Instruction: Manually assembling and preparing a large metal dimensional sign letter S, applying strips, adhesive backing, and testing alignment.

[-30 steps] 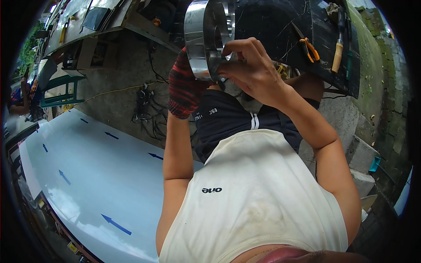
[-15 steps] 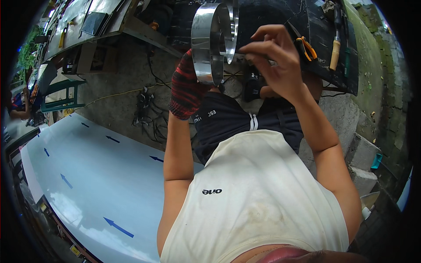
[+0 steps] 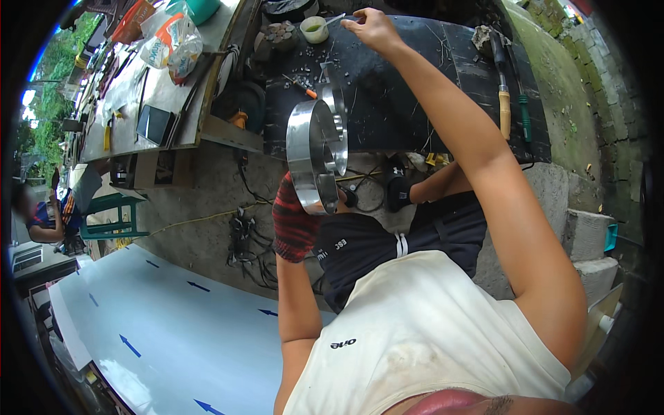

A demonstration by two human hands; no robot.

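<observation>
A: Left hand (image 3: 289, 218)?
B: Gloved, gripping the band (image 3: 301, 149) low, before the table (image 3: 408, 104); presumably guarding against sharp edges.
A: Right hand (image 3: 372, 31)?
B: Bare, pinching a stick (image 3: 335, 19) by the cup (image 3: 315, 31); likely finer control.

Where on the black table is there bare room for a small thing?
Mostly bare: the tabletop between the curved metal piece and the right forearm. Crowded: far left around the white cup, and right beside the wooden-handled tool.
</observation>
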